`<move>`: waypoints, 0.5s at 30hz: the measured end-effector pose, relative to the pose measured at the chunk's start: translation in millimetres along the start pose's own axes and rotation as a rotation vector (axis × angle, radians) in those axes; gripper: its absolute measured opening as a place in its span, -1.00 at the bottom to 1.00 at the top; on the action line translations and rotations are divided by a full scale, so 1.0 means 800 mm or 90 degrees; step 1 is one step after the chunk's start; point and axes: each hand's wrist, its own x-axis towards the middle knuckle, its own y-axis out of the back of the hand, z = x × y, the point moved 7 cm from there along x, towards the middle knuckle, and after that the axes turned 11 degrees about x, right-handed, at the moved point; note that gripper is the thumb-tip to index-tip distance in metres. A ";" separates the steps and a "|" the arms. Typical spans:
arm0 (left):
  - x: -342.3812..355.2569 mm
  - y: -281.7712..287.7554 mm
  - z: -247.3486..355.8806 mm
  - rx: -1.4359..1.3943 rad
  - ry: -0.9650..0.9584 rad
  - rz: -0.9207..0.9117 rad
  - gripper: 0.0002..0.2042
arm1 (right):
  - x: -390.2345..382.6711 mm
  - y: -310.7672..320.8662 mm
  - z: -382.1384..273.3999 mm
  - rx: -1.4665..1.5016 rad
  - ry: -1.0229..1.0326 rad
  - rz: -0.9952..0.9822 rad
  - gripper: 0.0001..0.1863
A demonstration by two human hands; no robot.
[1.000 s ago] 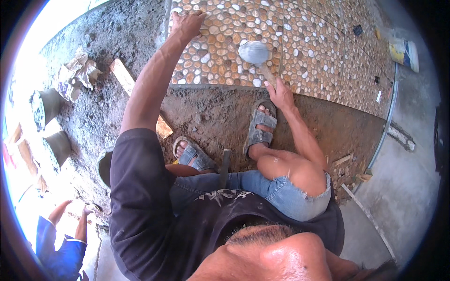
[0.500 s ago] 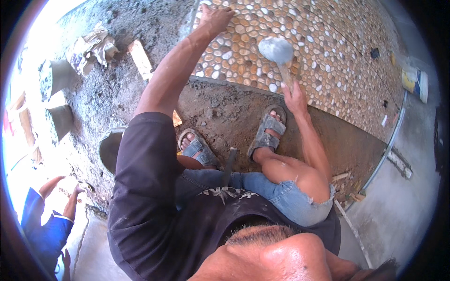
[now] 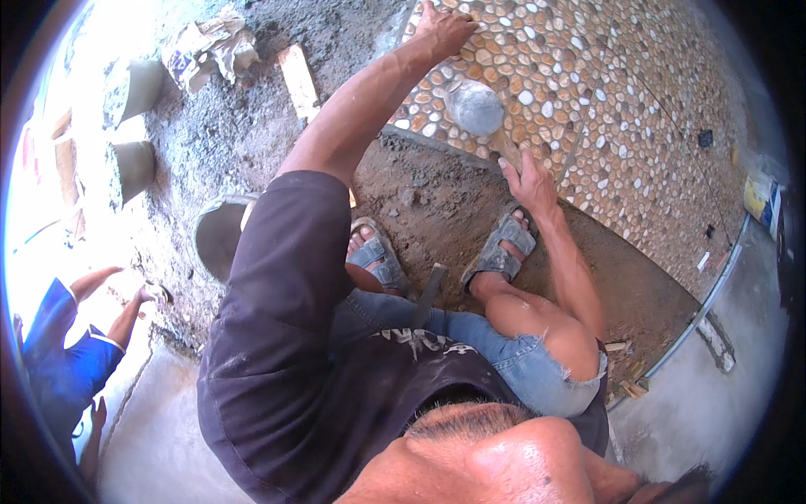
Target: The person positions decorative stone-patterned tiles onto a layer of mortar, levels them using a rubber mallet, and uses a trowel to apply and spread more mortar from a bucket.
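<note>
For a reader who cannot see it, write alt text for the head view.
A squatting person presses the left hand flat on a pebble-tile floor while the right hand grips the handle of a grey rubber mallet resting on the tiles. Grey sandals stand on bare mortar.

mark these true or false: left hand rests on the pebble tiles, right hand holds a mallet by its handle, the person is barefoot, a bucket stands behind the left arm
1. The left hand rests on the pebble tiles. True.
2. The right hand holds the mallet by its handle. True; the grey head lies on the tiles.
3. The person is barefoot. False: grey sandals are on both feet.
4. A bucket stands by the left arm. True.
5. The ground under the feet is tiled. False: it is bare soil.
</note>
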 end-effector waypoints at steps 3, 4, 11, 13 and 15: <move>-0.002 0.012 0.003 0.042 -0.005 -0.024 -0.29 | 0.021 -0.009 -0.013 0.002 0.026 -0.034 -0.50; 0.006 0.021 0.030 0.063 -0.013 -0.064 -0.35 | 0.019 -0.007 -0.004 -0.014 0.010 -0.050 -0.51; -0.010 0.046 0.014 0.118 0.004 -0.038 -0.36 | 0.044 -0.027 -0.041 0.003 -0.009 -0.126 -0.50; -0.013 0.052 0.018 0.116 0.002 -0.030 -0.32 | 0.040 -0.025 -0.043 0.003 0.021 -0.103 -0.52; -0.006 0.049 0.013 0.097 0.007 -0.112 -0.26 | 0.045 -0.023 -0.041 -0.005 0.046 -0.080 -0.53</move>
